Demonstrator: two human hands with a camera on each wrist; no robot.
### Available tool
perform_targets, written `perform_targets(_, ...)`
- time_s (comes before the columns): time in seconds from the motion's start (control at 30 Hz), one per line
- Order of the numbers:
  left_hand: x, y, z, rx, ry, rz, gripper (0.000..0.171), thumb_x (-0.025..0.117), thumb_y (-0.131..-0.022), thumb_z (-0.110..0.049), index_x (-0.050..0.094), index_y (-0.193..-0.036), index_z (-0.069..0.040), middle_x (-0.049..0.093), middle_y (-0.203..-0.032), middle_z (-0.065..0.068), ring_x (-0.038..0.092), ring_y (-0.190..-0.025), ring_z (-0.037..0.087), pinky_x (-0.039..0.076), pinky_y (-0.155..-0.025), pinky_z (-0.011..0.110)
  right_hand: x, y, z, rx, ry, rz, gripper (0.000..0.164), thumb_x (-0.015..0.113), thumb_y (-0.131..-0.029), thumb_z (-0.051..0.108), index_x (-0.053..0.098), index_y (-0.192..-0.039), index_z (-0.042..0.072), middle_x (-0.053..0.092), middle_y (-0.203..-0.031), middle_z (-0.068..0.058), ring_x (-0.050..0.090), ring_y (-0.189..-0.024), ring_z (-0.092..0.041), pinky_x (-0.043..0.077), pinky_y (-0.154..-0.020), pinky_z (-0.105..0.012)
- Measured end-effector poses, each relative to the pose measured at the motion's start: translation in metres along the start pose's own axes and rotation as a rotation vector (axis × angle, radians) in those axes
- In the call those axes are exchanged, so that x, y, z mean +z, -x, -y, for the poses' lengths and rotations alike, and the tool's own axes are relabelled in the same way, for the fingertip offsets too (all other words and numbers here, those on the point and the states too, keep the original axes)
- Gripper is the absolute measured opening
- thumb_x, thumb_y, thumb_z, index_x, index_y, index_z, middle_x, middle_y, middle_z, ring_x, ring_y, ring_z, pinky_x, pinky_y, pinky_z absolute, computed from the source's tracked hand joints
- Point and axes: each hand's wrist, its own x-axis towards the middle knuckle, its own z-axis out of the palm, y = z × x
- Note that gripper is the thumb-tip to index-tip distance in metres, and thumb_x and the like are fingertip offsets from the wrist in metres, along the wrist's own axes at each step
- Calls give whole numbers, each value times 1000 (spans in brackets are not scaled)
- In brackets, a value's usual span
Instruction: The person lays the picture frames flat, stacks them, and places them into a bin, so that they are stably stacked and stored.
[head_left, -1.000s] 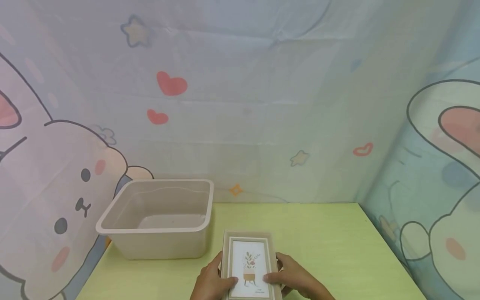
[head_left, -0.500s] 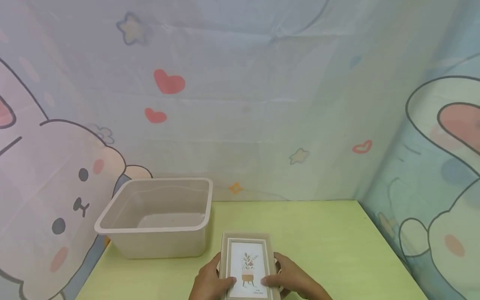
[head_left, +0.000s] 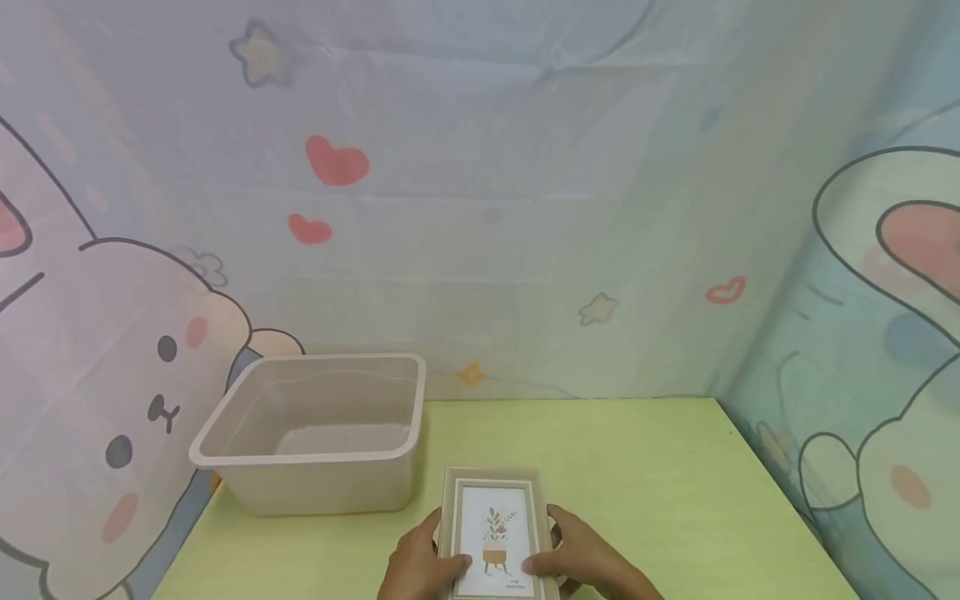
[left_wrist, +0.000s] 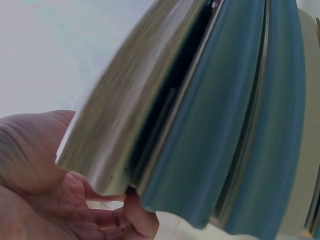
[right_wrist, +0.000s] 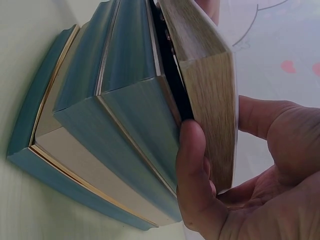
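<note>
A pale wood-look picture frame (head_left: 493, 542) with a potted-plant print lies face up on top of a stack of frames at the bottom of the head view. My left hand (head_left: 420, 560) grips its left side and my right hand (head_left: 588, 552) its right side, each thumb over the front border. In the right wrist view, fingertips reach into the dark gap under the wooden frame (right_wrist: 210, 90). Below that gap are teal frames (right_wrist: 135, 65), a cream frame (right_wrist: 85, 160) and another teal one at the bottom. The left wrist view shows the same stack's edges close up.
A beige plastic bin (head_left: 322, 490) stands at the left back of the light green table (head_left: 637, 492), nothing visible inside it. Behind hangs a cloth backdrop (head_left: 525, 208) with hearts, stars and rabbits, which also closes off both sides.
The wooden frame has come very slightly toward me with both hands still holding it. The head view has tipped down a little; the bin has stayed in place.
</note>
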Motion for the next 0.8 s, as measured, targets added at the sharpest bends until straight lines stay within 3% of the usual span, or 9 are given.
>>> perform_targets(0.4, 3, 1, 2, 19, -8, -27, 76, 78, -74, -23, 50, -138, 8, 55, -84, 8, 51, -76, 22, 46, -64, 40, 2, 1, -3, -8, 16, -21, 66, 81, -79, 11, 45, -133, -3, 58, -91, -14, 70, -66, -23, 59, -51, -39)
perform_targets(0.8, 6, 1, 3, 5, 4, -13, 77, 77, -76, -22, 48, -140, 8, 56, -87, 10, 53, -77, 24, 50, -64, 45, 1, -1, -6, -1, 54, -42, 63, 82, -79, 12, 47, -130, -2, 58, -89, -14, 69, -66, -21, 58, -51, -38)
